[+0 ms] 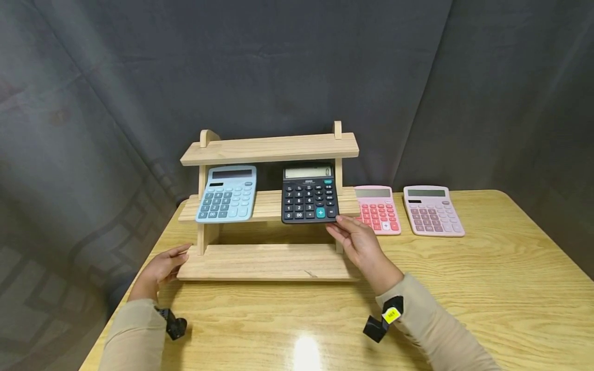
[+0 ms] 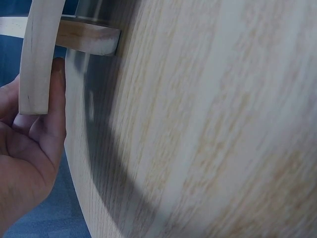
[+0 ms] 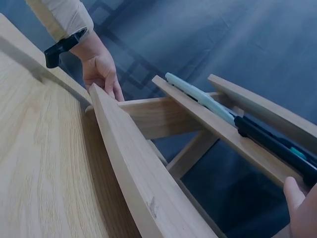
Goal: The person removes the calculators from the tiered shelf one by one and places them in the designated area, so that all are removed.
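Observation:
A three-tier wooden shelf (image 1: 269,263) stands on the table. My left hand (image 1: 166,265) holds the left end of its bottom board; in the left wrist view the board (image 2: 37,74) passes between thumb and fingers. A light blue calculator (image 1: 226,194) leans on the middle tier at the left. To its right on that tier sits a black calculator (image 1: 308,193), its display showing 0. My right hand (image 1: 359,242) pinches this calculator's lower right corner; part of the grip is hidden. In the right wrist view only the thumb side of that hand (image 3: 302,206) shows.
Right of the shelf lie a pink calculator (image 1: 378,210), partly behind the shelf's edge, and a pale pink-purple calculator (image 1: 431,211). They are on the wooden table (image 1: 487,273). A dark grey curtain (image 1: 278,62) hangs behind.

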Tool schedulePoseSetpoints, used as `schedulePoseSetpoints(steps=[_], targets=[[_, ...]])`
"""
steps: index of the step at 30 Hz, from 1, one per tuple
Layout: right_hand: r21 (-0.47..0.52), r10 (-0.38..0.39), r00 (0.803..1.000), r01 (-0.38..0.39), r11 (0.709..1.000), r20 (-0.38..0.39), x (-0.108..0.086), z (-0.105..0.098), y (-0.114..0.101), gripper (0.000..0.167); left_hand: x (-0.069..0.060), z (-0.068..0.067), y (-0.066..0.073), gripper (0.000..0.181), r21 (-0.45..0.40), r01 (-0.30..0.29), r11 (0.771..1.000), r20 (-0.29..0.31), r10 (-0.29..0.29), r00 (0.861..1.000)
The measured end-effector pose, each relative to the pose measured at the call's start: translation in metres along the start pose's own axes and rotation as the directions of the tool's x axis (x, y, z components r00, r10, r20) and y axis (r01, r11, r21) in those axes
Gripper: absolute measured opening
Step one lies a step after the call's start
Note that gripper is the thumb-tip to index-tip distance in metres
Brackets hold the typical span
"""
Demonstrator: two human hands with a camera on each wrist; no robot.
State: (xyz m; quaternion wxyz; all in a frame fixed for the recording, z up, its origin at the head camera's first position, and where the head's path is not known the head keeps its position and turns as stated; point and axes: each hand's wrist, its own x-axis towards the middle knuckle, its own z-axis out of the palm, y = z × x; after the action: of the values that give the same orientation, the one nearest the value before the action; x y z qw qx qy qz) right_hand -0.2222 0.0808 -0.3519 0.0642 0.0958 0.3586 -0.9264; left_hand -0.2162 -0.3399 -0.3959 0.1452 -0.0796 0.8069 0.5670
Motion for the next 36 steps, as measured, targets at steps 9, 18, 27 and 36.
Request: schedulePoseSetpoints(steps=[9, 18, 27, 36], targets=[[0.076, -0.001, 0.999, 0.004, 0.997, -0.035, -0.001, 0.007, 0.003, 0.014, -0.002, 0.000, 0.000, 0.053, 0.022, -0.002, 1.000, 0.003, 0.002, 1.000], [0.098, -0.027, 0.997, 0.033, 0.995, -0.070, -0.004, 0.012, 0.004, 0.015, -0.003, 0.000, 0.002, 0.051, 0.037, 0.010, 0.999, -0.006, -0.009, 1.000], [0.124, -0.018, 0.998, 0.025, 0.992, -0.056, -0.006, 0.013, 0.000, 0.015, -0.001, 0.000, 0.002, 0.052, 0.032, 0.001, 0.999, -0.012, -0.001, 1.000], [0.084, -0.041, 0.999, 0.043, 0.996, -0.025, -0.010, 0.009, -0.001, 0.016, -0.003, 0.002, 0.001, 0.052, 0.039, -0.007, 0.999, -0.017, 0.008, 1.000]])
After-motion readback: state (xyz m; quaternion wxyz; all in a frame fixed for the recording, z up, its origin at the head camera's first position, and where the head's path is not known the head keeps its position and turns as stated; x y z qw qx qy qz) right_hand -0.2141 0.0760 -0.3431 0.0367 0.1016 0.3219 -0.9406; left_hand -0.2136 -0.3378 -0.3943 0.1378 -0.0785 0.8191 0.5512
